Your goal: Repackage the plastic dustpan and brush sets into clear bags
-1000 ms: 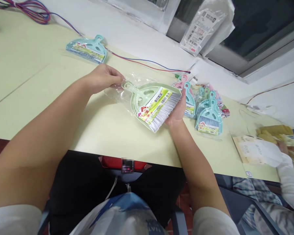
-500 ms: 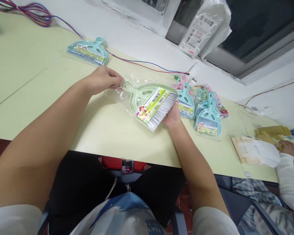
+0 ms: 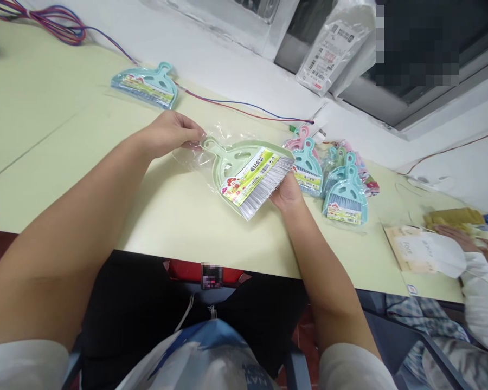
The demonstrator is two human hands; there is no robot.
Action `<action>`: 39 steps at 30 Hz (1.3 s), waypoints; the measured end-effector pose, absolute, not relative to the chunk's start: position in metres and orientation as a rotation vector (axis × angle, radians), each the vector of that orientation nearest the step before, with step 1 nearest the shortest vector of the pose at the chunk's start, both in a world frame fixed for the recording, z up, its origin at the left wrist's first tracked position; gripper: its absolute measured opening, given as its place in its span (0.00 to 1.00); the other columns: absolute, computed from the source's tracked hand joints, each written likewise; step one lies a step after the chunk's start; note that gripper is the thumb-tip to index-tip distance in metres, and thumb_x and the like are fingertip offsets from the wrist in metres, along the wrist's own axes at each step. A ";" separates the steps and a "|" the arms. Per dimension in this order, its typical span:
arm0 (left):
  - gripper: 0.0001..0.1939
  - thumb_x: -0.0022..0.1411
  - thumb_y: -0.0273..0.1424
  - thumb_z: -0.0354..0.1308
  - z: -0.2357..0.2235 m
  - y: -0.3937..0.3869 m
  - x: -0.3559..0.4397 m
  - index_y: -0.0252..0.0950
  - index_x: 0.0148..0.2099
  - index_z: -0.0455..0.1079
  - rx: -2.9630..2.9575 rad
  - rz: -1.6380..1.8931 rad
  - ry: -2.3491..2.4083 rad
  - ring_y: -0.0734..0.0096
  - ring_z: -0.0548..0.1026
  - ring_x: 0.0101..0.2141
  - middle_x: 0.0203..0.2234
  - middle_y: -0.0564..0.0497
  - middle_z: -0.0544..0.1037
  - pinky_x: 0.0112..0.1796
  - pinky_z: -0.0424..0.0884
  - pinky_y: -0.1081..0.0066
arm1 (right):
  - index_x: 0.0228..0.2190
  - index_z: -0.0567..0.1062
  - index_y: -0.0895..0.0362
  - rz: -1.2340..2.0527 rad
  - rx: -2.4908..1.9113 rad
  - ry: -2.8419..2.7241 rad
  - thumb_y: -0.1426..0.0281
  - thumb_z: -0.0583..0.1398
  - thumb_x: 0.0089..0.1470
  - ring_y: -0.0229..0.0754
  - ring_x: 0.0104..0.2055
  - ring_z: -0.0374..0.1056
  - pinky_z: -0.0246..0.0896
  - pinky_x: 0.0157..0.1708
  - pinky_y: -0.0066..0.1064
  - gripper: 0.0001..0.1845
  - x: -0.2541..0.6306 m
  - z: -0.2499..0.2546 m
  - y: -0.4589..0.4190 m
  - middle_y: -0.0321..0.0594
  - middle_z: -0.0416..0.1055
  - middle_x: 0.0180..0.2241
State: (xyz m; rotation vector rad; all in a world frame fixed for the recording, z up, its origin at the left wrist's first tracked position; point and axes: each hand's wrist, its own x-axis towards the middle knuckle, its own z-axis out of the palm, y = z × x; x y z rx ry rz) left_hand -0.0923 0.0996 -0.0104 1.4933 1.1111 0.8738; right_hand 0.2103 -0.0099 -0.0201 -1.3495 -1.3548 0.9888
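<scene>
A light green dustpan and brush set (image 3: 244,165) in a clear plastic bag (image 3: 197,160) is held above the table, tilted, its white bristles facing down and to the right. Its printed label (image 3: 252,173) runs across the brush. My left hand (image 3: 173,130) pinches the bag beside the dustpan's handle. Under the right edge, my right hand (image 3: 288,192) supports the set, with most of its fingers hidden behind it. Several wrapped sets in blue, pink and green lie to the right of that hand, a blue dustpan set (image 3: 347,195) in front.
Another blue dustpan set (image 3: 146,84) lies at the back left. Red and blue wires (image 3: 244,108) run along the wall from a coil (image 3: 61,21). A plastic package (image 3: 329,51) hangs by the window. At right, a co-worker's hands (image 3: 457,235) are near yellow cloth and a printed bag (image 3: 415,249).
The green dustpan set and my right hand have shifted slightly left, uncovering more of the blue set behind. My left hand keeps its pinch. The co-worker's hands have moved.
</scene>
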 end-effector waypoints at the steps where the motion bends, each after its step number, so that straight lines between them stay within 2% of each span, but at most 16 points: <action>1: 0.17 0.52 0.34 0.75 -0.009 0.099 -0.092 0.32 0.42 0.82 1.500 0.863 1.111 0.68 0.78 0.39 0.30 0.52 0.83 0.52 0.76 0.60 | 0.45 0.79 0.48 1.022 -1.337 -1.292 0.36 0.60 0.54 0.53 0.46 0.80 0.78 0.47 0.51 0.33 0.212 -0.022 -0.010 0.43 0.83 0.39; 4: 0.17 0.54 0.34 0.74 -0.008 0.097 -0.092 0.29 0.44 0.81 1.509 0.865 1.100 0.70 0.77 0.39 0.32 0.51 0.84 0.52 0.76 0.60 | 0.40 0.78 0.48 1.094 -1.295 -1.146 0.38 0.64 0.50 0.54 0.46 0.80 0.79 0.47 0.52 0.29 0.215 -0.030 -0.008 0.41 0.83 0.38; 9: 0.15 0.51 0.30 0.77 -0.007 0.097 -0.090 0.30 0.40 0.82 1.473 0.904 1.140 0.62 0.81 0.39 0.30 0.48 0.83 0.50 0.78 0.58 | 0.38 0.78 0.48 1.175 -1.174 -1.024 0.43 0.69 0.47 0.54 0.47 0.80 0.80 0.46 0.50 0.26 0.214 -0.039 -0.004 0.39 0.83 0.36; 15: 0.13 0.54 0.30 0.77 -0.001 0.094 -0.090 0.31 0.41 0.81 1.454 0.925 1.223 0.65 0.82 0.37 0.29 0.50 0.82 0.51 0.78 0.60 | 0.37 0.76 0.49 1.323 -1.101 -0.846 0.61 0.74 0.44 0.50 0.48 0.81 0.80 0.47 0.42 0.19 0.215 -0.038 -0.003 0.35 0.82 0.33; 18: 0.12 0.54 0.29 0.77 -0.001 0.097 -0.094 0.30 0.39 0.81 1.424 0.948 1.231 0.65 0.82 0.36 0.28 0.49 0.82 0.50 0.79 0.61 | 0.34 0.75 0.50 1.372 -1.081 -0.792 0.69 0.73 0.40 0.49 0.45 0.81 0.81 0.46 0.40 0.18 0.218 -0.035 -0.004 0.34 0.82 0.32; 22: 0.12 0.58 0.26 0.75 -0.004 0.100 -0.099 0.24 0.40 0.79 1.401 0.995 1.174 0.72 0.79 0.34 0.28 0.50 0.81 0.51 0.80 0.57 | 0.32 0.74 0.52 1.450 -1.084 -0.811 0.72 0.69 0.43 0.46 0.39 0.79 0.81 0.45 0.39 0.12 0.223 -0.029 -0.005 0.33 0.79 0.28; 26: 0.09 0.60 0.25 0.73 -0.005 0.102 -0.100 0.23 0.39 0.79 1.411 1.019 1.153 0.70 0.79 0.32 0.27 0.49 0.81 0.47 0.81 0.57 | 0.31 0.73 0.53 1.503 -1.102 -0.829 0.75 0.63 0.42 0.44 0.35 0.77 0.80 0.44 0.39 0.11 0.228 -0.026 -0.005 0.33 0.77 0.27; 30: 0.11 0.60 0.27 0.74 -0.006 0.101 -0.098 0.24 0.42 0.80 1.454 0.992 1.211 0.73 0.77 0.31 0.26 0.50 0.81 0.45 0.78 0.62 | 0.29 0.72 0.52 1.523 -1.111 -0.787 0.74 0.60 0.42 0.45 0.33 0.74 0.80 0.42 0.41 0.09 0.231 -0.028 -0.003 0.34 0.74 0.25; 34: 0.14 0.57 0.32 0.77 -0.007 0.102 -0.098 0.28 0.42 0.81 1.476 0.952 1.249 0.74 0.76 0.33 0.25 0.53 0.80 0.46 0.76 0.64 | 0.31 0.72 0.51 1.542 -1.106 -0.802 0.65 0.61 0.48 0.51 0.40 0.77 0.79 0.42 0.45 0.06 0.237 -0.024 -0.002 0.38 0.77 0.27; 37: 0.15 0.54 0.33 0.78 -0.008 0.102 -0.099 0.31 0.40 0.81 1.500 0.940 1.222 0.71 0.78 0.33 0.25 0.53 0.80 0.45 0.76 0.63 | 0.36 0.76 0.51 1.525 -1.105 -0.841 0.52 0.63 0.54 0.54 0.44 0.78 0.78 0.41 0.44 0.16 0.243 -0.020 -0.002 0.40 0.79 0.31; 39: 0.15 0.54 0.32 0.78 -0.008 0.101 -0.098 0.31 0.40 0.81 1.523 0.925 1.201 0.71 0.77 0.33 0.26 0.52 0.81 0.44 0.77 0.63 | 0.37 0.78 0.51 1.499 -1.120 -0.863 0.49 0.67 0.52 0.51 0.42 0.78 0.77 0.39 0.41 0.20 0.245 -0.019 -0.002 0.39 0.79 0.31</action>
